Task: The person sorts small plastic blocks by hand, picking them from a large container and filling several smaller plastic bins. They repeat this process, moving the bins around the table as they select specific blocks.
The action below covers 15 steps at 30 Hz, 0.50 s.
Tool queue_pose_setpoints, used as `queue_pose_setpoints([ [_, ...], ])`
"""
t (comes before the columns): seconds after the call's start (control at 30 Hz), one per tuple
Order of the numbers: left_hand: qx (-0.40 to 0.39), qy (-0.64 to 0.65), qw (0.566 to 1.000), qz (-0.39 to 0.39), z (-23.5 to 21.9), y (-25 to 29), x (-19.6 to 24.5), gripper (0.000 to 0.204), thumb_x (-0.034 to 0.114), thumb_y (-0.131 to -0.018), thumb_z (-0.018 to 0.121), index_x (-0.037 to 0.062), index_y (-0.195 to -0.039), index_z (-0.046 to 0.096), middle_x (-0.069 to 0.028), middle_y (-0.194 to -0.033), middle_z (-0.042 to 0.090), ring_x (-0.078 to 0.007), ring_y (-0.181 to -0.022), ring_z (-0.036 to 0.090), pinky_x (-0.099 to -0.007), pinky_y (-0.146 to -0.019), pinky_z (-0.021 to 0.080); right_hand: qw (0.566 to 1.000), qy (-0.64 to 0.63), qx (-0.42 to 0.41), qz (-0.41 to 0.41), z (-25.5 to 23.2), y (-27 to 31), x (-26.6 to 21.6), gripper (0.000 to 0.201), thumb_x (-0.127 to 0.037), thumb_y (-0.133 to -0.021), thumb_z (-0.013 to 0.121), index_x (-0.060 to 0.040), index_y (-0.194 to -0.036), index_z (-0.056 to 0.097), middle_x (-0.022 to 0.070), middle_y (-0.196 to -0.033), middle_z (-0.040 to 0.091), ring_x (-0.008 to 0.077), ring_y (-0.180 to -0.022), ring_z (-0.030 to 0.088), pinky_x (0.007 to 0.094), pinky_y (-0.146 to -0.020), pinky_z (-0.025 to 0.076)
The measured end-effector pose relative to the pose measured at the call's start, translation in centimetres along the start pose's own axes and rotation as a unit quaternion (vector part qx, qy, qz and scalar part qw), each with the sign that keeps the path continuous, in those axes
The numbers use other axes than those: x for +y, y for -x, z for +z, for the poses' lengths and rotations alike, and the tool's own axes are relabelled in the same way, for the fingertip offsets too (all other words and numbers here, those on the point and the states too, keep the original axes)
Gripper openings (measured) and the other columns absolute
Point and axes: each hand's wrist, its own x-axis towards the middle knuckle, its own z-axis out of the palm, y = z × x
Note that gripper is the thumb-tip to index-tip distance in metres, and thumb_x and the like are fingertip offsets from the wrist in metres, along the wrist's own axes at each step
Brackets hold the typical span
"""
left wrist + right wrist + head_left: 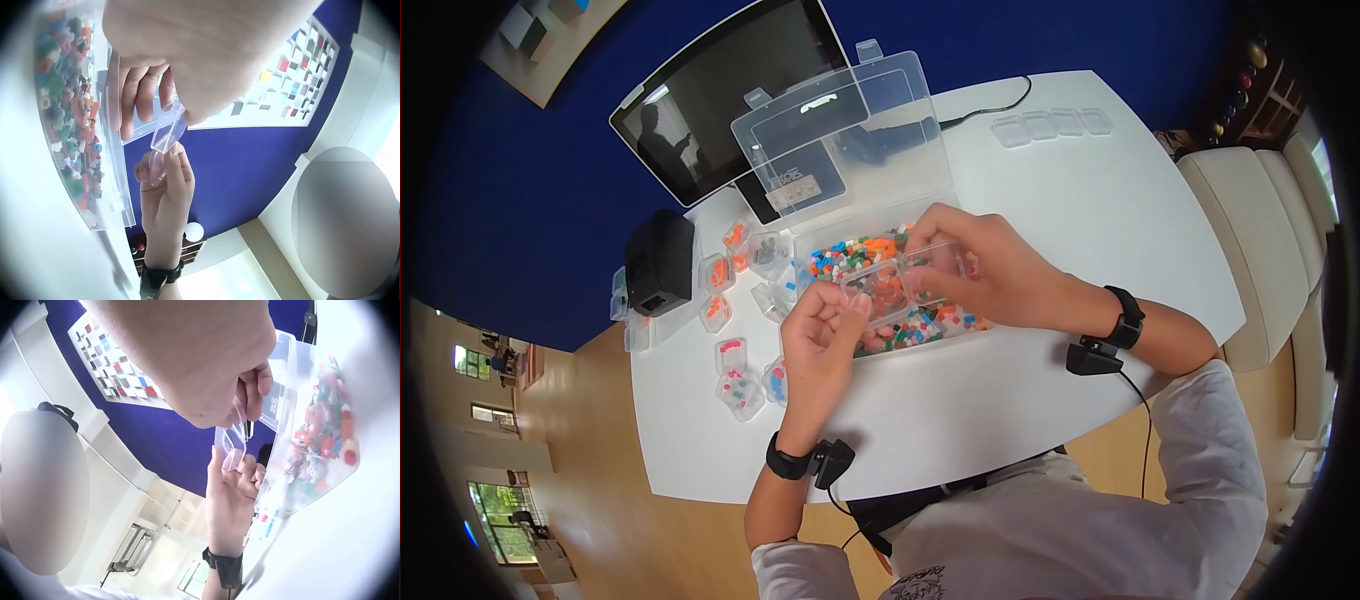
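Clear plastic case (888, 293) is pinched between nearly closed, curled fingers of left hand (820, 340) and right hand (992, 265); small filled boxes (717, 272) lie at left; mixed pieces (830, 262) lie unsorted in storage box (115, 181), centre.

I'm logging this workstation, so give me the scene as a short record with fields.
Left hand: pinches small clear case
Right hand: grips the case's other side
Case: lid open
Large clear box: below the hands, holding mixed coloured pieces
Large lid: raised
Left of box: small clear containers, several holding coloured pieces
Table's far right: row of flat clear containers
Behind box: dark screen
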Motion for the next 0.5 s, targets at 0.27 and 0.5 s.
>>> queue_pose_setpoints([
  [0.27,-0.023,-0.030,0.999,0.016,1.1,0.3,0.6,0.029,0.015,-0.119,0.068,-0.0059,-0.141,0.070,-0.0128,-0.115,0.083,-0.0207,-0.105,0.083,-0.0316,-0.081,0.067,0.994,-0.067,-0.022,-0.086,1.6,0.9,-0.1,0.036,-0.022,-0.117,0.070,-0.0033,-0.146,0.057,0.0123,-0.119,0.069,0.0174,-0.106,0.068,0.0371,-0.090,0.057],
  [0.5,-0.118,-0.036,0.992,0.032,1.0,1.0,1.0,0.038,0.008,-0.118,0.066,-0.0041,-0.154,0.067,-0.0085,-0.132,0.078,-0.0112,-0.113,0.073,-0.0325,-0.097,0.064,0.947,0.159,-0.011,-0.278,3.6,1.4,1.2,0.067,-0.025,-0.109,0.082,-0.0042,-0.163,0.050,0.0237,-0.167,0.045,0.0447,-0.150,0.050,0.0544,-0.124,0.044],
])
